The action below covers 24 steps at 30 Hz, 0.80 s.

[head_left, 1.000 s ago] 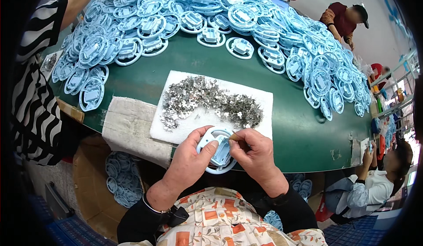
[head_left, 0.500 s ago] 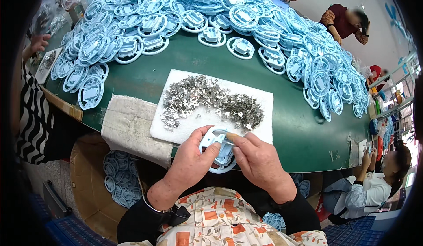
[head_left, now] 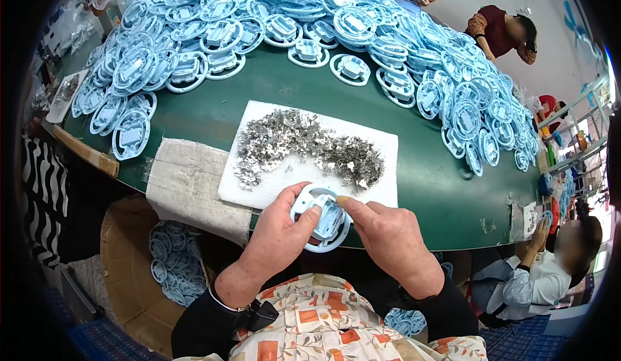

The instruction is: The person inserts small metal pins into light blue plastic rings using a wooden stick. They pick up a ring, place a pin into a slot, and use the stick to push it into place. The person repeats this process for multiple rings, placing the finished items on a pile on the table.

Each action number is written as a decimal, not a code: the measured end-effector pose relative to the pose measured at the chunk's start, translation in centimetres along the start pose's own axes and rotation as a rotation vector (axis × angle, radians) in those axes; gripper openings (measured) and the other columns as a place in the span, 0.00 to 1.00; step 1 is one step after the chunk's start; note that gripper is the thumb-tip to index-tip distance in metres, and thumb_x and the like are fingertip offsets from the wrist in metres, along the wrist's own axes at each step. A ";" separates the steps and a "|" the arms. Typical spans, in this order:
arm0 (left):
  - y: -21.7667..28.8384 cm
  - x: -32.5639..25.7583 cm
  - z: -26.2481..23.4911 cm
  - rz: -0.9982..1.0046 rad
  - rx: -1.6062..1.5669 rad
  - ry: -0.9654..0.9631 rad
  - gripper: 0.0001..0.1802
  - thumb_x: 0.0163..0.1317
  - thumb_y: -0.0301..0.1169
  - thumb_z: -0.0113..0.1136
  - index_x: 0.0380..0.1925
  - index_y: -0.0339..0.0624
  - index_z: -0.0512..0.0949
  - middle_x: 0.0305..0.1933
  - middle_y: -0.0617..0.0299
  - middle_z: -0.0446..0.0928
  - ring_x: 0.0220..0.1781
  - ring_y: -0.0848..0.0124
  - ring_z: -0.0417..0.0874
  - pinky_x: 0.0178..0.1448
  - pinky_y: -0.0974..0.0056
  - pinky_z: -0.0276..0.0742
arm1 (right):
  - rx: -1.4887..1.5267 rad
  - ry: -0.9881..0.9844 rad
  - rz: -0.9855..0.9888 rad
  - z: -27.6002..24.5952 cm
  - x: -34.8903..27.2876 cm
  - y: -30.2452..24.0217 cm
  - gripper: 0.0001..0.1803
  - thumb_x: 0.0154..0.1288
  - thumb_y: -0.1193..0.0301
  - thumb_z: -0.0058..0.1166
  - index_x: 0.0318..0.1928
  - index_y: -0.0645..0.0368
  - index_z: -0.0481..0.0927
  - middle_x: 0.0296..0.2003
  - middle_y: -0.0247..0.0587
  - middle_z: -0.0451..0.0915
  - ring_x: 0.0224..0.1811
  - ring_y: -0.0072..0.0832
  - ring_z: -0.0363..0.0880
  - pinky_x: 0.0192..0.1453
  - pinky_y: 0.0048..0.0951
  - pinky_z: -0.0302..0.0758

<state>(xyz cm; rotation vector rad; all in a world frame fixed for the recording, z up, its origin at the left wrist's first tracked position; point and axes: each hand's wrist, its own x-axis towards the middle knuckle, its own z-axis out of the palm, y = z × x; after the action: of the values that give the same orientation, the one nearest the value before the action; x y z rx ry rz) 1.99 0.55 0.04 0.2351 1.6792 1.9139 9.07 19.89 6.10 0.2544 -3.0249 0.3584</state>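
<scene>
A light-blue plastic steering-wheel-shaped part (head_left: 332, 221) is held over the table's near edge. My left hand (head_left: 272, 235) closes on its left side, with the thumb on its raised middle housing. My right hand (head_left: 394, 238) has its fingertips pinched at the upper right of that housing; whatever lies between them is too small to make out. Just beyond both hands, a white foam board (head_left: 259, 195) bears a heap of small shiny metal clips (head_left: 352, 162).
Similar blue parts form a large pile (head_left: 356, 28) across the green table (head_left: 291, 83). A pale cloth (head_left: 184, 176) hangs over the near edge, left of the board. Below it, a cardboard box (head_left: 123, 273) holds more blue parts. Several other people work around the table.
My right hand's fingers have shifted slightly on the part, showing more of its housing. The view has moved a little. At the far left, another person's hand has drawn out of sight.
</scene>
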 end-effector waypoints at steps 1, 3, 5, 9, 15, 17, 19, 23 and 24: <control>0.0 0.0 0.0 -0.005 -0.013 -0.004 0.26 0.74 0.30 0.59 0.67 0.26 0.67 0.52 0.51 0.83 0.49 0.74 0.85 0.52 0.66 0.83 | -0.026 -0.017 -0.005 -0.2 0.0 -0.1 0.25 0.59 0.76 0.60 0.59 0.50 0.82 0.25 0.35 0.78 0.26 0.36 0.84 0.27 0.38 0.79; 0.0 -0.1 0.1 -0.015 -0.033 -0.010 0.27 0.74 0.30 0.58 0.67 0.26 0.67 0.52 0.51 0.83 0.48 0.74 0.85 0.51 0.67 0.84 | -0.078 -0.039 -0.021 -0.6 0.1 -0.2 0.27 0.57 0.76 0.60 0.60 0.49 0.82 0.25 0.34 0.78 0.27 0.35 0.84 0.27 0.37 0.79; 0.1 -0.1 0.1 -0.025 -0.048 -0.009 0.27 0.74 0.30 0.58 0.68 0.25 0.66 0.52 0.51 0.83 0.47 0.75 0.85 0.50 0.67 0.84 | -0.127 -0.051 -0.045 -0.8 0.2 -0.3 0.28 0.56 0.76 0.61 0.61 0.48 0.82 0.25 0.33 0.77 0.28 0.33 0.84 0.28 0.36 0.79; 0.5 -0.1 0.1 -0.047 -0.058 -0.021 0.28 0.75 0.29 0.57 0.69 0.26 0.64 0.53 0.52 0.82 0.46 0.75 0.86 0.46 0.68 0.87 | -0.142 -0.069 -0.058 -0.9 0.3 -0.2 0.29 0.56 0.76 0.61 0.61 0.48 0.82 0.25 0.32 0.76 0.28 0.32 0.84 0.28 0.35 0.78; 0.4 0.1 0.0 -0.059 -0.069 -0.048 0.27 0.76 0.28 0.56 0.69 0.28 0.64 0.54 0.53 0.80 0.46 0.73 0.86 0.43 0.67 0.90 | -0.124 -0.083 -0.030 -1.0 0.5 -0.4 0.28 0.57 0.76 0.61 0.61 0.48 0.82 0.25 0.33 0.77 0.26 0.33 0.84 0.27 0.36 0.79; 0.5 0.0 0.0 -0.057 -0.058 -0.044 0.27 0.76 0.29 0.56 0.69 0.28 0.64 0.54 0.52 0.80 0.47 0.73 0.86 0.44 0.67 0.89 | -0.129 -0.100 -0.015 -1.0 0.6 -0.8 0.27 0.58 0.76 0.60 0.60 0.49 0.82 0.25 0.34 0.77 0.26 0.34 0.84 0.27 0.37 0.79; 0.8 -0.2 -0.1 -0.033 0.004 -0.038 0.27 0.76 0.29 0.56 0.69 0.27 0.64 0.54 0.51 0.80 0.47 0.74 0.85 0.45 0.67 0.89 | -0.150 -0.127 -0.011 -1.3 1.0 -1.2 0.23 0.58 0.75 0.60 0.56 0.51 0.82 0.24 0.36 0.78 0.25 0.35 0.85 0.27 0.37 0.79; 0.7 -0.2 -0.1 -0.001 0.088 -0.043 0.28 0.76 0.30 0.57 0.69 0.26 0.64 0.55 0.52 0.81 0.48 0.75 0.84 0.45 0.67 0.87 | -0.268 -0.250 -0.042 -2.5 2.4 -2.0 0.16 0.59 0.74 0.61 0.49 0.56 0.80 0.22 0.37 0.79 0.24 0.37 0.86 0.26 0.37 0.79; 0.9 -0.2 0.0 -0.002 0.115 -0.042 0.28 0.76 0.30 0.57 0.69 0.27 0.64 0.55 0.52 0.81 0.48 0.75 0.84 0.45 0.67 0.87 | -0.280 -0.287 -0.057 -3.0 2.8 -2.2 0.14 0.59 0.73 0.61 0.46 0.57 0.80 0.22 0.38 0.80 0.24 0.37 0.86 0.26 0.37 0.80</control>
<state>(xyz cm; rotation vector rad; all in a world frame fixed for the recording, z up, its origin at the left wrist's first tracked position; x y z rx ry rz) 1.84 0.39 0.93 0.3159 1.7629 1.8002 6.84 18.06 9.79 0.4002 -3.2842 -0.1192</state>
